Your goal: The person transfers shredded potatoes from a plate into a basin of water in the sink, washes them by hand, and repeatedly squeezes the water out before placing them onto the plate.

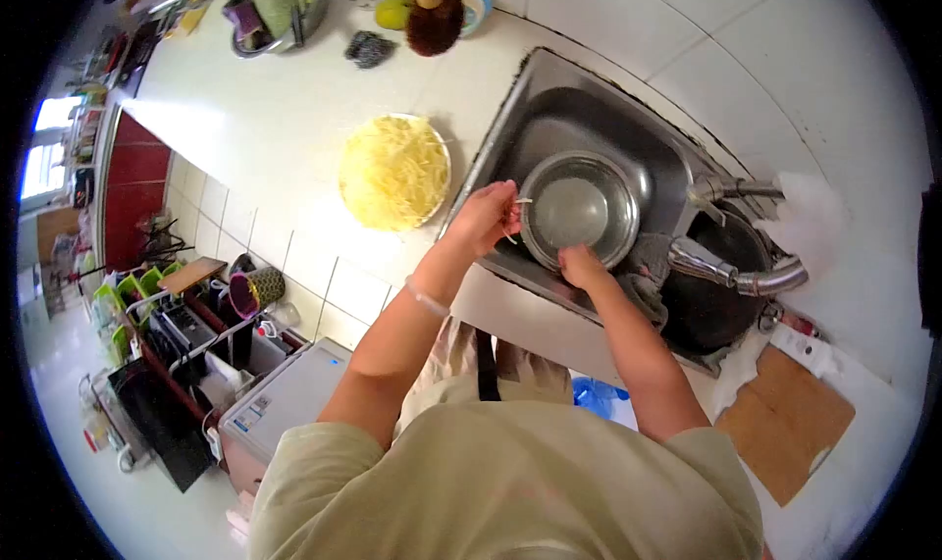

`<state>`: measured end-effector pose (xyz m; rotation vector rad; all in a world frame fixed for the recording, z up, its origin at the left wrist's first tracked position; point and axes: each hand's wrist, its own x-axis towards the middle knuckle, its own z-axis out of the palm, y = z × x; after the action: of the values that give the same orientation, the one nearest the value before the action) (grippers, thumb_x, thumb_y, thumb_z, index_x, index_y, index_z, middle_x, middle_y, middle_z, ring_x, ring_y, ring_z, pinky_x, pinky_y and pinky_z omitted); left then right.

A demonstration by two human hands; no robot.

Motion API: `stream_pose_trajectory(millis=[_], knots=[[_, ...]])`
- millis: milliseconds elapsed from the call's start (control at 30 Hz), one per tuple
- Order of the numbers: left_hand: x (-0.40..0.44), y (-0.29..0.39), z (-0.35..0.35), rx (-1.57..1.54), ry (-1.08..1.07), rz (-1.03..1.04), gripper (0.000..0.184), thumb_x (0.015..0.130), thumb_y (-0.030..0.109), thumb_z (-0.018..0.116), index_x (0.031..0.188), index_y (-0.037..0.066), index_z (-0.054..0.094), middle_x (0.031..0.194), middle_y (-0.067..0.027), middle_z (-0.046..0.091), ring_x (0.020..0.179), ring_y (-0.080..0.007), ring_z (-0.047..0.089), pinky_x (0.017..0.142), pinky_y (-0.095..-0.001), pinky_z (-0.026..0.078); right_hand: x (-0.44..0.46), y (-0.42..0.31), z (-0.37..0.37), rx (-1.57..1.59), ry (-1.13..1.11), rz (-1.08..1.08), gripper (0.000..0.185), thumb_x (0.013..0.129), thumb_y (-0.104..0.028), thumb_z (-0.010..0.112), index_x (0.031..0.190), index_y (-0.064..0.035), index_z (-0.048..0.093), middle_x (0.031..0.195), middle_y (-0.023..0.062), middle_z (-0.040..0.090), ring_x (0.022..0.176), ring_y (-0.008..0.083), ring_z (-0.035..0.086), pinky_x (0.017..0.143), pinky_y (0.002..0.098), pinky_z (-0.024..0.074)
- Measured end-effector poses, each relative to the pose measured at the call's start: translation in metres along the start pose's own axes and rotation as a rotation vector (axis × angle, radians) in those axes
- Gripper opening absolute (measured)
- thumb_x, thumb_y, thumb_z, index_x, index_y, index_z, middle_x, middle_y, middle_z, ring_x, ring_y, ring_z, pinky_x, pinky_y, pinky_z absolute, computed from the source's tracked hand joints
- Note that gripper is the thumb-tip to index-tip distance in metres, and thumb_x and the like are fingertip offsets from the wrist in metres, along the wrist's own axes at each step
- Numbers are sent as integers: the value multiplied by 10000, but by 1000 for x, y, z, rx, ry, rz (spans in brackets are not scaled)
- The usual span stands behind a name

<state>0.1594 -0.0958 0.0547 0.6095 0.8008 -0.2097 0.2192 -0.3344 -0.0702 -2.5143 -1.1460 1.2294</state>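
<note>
A round metal bowl (pixel 628 207) with cloudy water in it stands in the steel sink (pixel 549 104). At the bowl's left rim, my left hand (pixel 488 217) is closed, with a few pale potato shreds (pixel 525 200) poking out between its fingers. My right hand (pixel 581 266) is closed at the bowl's near rim, its fingertips partly hidden. Left of the sink, a heap of yellowish shredded potato (pixel 394 173) covers a white plate (pixel 444 156) on the counter.
A chrome faucet (pixel 702 261) and a dark pan (pixel 716 305) occupy the right basin; a grey cloth (pixel 643 290) hangs over the divider. A brown brush (pixel 435 25), a scouring pad (pixel 369 49) and a pot (pixel 285 40) sit at the counter's back. Cardboard (pixel 790 423) lies right.
</note>
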Motion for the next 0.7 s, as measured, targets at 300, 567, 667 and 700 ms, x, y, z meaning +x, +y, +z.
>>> stream_pose_trajectory(millis=[300, 567, 667, 700], knots=[[-84, 90, -37, 1327, 624, 1292, 83, 850, 58, 531, 910, 5, 512, 878, -110, 540, 811, -248, 531, 764, -360, 433, 14, -136, -100, 725, 462, -221, 110, 721, -98, 621, 810, -42, 592, 698, 126, 613, 621, 269, 595, 576, 346, 472], [-110, 101, -56, 1487, 572, 951, 523, 699, 41, 650, 1203, 37, 509, 1301, -169, 443, 1229, -333, 389, 975, -379, 380, 58, -273, -138, 452, 692, -419, 128, 762, -32, 602, 888, -15, 615, 921, 163, 606, 819, 291, 607, 698, 364, 482], [-111, 107, -64, 1711, 673, 985, 443, 722, 38, 637, 1159, 44, 565, 1255, -161, 498, 1177, -318, 446, 948, -367, 401, 51, -276, -139, 476, 648, -466, 171, 756, -18, 585, 925, -21, 614, 986, 174, 580, 900, 345, 568, 758, 403, 467], [-112, 106, -67, 1714, 664, 985, 443, 722, 38, 637, 1159, 44, 565, 1255, -161, 498, 1177, -318, 446, 948, -367, 401, 52, -273, -137, 418, 588, -449, 174, 755, -19, 588, 928, -20, 605, 951, 171, 581, 872, 344, 572, 741, 404, 468]])
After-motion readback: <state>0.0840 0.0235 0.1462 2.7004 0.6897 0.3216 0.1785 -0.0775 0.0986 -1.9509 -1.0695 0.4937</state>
